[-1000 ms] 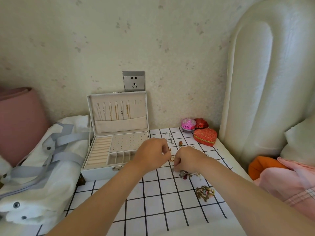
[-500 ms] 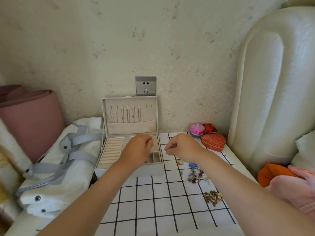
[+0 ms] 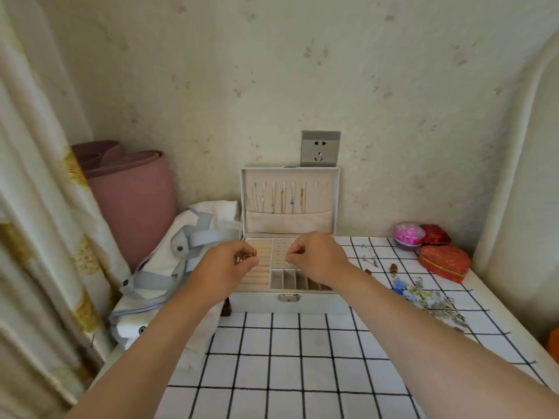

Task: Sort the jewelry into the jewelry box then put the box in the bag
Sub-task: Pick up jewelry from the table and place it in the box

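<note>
The white jewelry box (image 3: 290,303) stands open on the checked table, several necklaces hanging in its raised lid (image 3: 289,195). My left hand (image 3: 225,267) hovers over the ring rolls and pinches small gold rings (image 3: 249,256). Over the earring panel, my right hand (image 3: 317,257) pinches a small silver ring (image 3: 289,263). Loose jewelry (image 3: 429,297) lies in a heap to the right of the box. The white bag (image 3: 178,261) with grey straps lies left of the box.
A red heart-shaped box (image 3: 444,263), a pink round box (image 3: 408,234) and a small red box (image 3: 435,234) sit at the back right. A rolled pink mat (image 3: 133,198) leans in the left corner beside a curtain (image 3: 36,207). A wall socket (image 3: 320,148) is above the box.
Both hands rose from the jewelry heap and moved left to above the open box, carrying small rings. The camera turned left, so the box now sits mid-frame.
</note>
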Demonstrator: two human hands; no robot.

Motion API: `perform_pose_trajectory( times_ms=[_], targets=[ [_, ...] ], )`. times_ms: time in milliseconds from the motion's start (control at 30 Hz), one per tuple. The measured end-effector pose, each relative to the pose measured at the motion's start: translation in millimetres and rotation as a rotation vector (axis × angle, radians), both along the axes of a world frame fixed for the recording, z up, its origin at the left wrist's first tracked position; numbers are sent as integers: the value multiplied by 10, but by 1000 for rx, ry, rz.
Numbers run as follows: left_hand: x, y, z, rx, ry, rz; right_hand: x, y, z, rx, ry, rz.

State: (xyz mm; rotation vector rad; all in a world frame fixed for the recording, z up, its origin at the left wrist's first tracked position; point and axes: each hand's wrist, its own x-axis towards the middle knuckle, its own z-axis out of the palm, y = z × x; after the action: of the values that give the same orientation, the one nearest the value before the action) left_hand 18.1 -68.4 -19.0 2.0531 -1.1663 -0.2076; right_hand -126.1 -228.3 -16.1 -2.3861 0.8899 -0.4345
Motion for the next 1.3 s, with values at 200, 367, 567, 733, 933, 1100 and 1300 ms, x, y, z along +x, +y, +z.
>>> perform_pose_trajectory(
  times_ms=[200,367,567,733,933,1100,1300],
  targets=[
    [94,31,-8,-164,190,76,176,-16,-118,15,64,-3],
    [100,9,39,-245,345,88,275,39,4,18,-46,15],
    [91,17,52,-293,457,60,353,264,177,133,-183,280],
    [104,69,16,-220,364,89,374,351,84,73,-244,207],
    [90,185,-19,23,28,64,314,442,-35,-88,-120,192],
    [96,221,-86,123,-340,-37,318,436,-161,-153,-21,167],
    [180,172,-198,139,-454,-62,377,414,-208,-289,25,210]
  ],
)
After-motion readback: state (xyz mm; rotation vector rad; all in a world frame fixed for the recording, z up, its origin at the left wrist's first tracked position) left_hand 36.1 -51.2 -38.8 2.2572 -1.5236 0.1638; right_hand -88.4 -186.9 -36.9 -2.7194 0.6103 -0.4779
